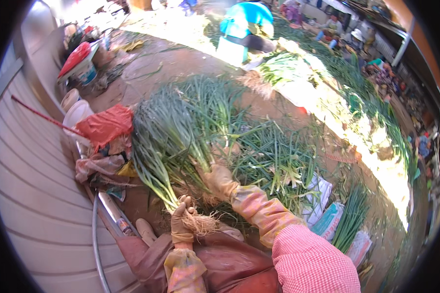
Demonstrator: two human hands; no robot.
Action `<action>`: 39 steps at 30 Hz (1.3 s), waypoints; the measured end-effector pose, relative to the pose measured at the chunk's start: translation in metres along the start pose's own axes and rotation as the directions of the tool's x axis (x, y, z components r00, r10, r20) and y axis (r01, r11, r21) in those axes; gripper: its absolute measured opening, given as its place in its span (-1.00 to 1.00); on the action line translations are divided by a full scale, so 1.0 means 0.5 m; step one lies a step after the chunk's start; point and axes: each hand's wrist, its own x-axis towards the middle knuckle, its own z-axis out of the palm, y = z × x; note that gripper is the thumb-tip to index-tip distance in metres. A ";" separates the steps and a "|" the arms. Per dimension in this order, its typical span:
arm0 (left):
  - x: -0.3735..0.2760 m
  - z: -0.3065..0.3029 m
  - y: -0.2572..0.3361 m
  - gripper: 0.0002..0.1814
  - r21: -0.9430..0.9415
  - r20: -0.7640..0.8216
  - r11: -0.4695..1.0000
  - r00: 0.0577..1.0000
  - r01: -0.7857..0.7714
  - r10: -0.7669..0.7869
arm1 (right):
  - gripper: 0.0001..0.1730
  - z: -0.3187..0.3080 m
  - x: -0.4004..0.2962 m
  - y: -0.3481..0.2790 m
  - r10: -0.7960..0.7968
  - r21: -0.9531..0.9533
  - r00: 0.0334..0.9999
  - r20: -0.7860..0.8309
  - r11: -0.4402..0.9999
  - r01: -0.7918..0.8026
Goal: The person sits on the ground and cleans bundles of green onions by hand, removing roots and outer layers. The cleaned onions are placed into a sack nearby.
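My gloved left hand is closed around the pale lower stems of a small bunch of green onions. Its shaggy roots stick out to the right of the fist, over my lap. The leaves of that bunch slant up and left, against a large heap of green onions. My right hand, gloved too, grips stems at the near edge of the heap; its fingertips are partly hidden among them. Loose leaves and stems lie right of that hand.
A dark red apron covers my lap. Left are a ribbed metal wall, a red plastic bag and a white bucket. At right, green onions lie on printed sacks. A person in blue bends beyond the heap.
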 end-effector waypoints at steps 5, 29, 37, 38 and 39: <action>-0.011 0.014 -0.029 -0.66 0.212 -0.175 0.971 0.982 0.107 -0.070 | -0.60 -0.021 -0.177 -0.061 -0.030 0.346 0.989 0.142 0.938 -0.021; -0.050 -0.041 -0.013 -0.73 0.311 -0.085 0.942 0.991 0.127 -0.106 | -0.91 0.029 -0.323 0.007 -0.418 0.459 0.753 -0.508 0.609 0.647; -0.064 -0.013 -0.022 -0.52 0.359 -0.110 0.915 0.982 0.182 -0.152 | -0.54 -0.058 -0.248 0.256 0.370 -0.213 0.926 -0.081 0.901 -0.378; -0.067 0.010 -0.037 -0.52 0.384 -0.125 0.909 0.985 0.160 -0.121 | -0.46 -0.062 -0.250 0.262 0.353 -0.239 0.931 0.096 0.916 -0.323; -0.080 0.024 -0.031 -0.52 0.409 -0.153 0.904 0.986 0.123 -0.065 | -0.42 -0.069 -0.251 0.194 0.253 -0.106 0.965 0.069 0.964 -0.245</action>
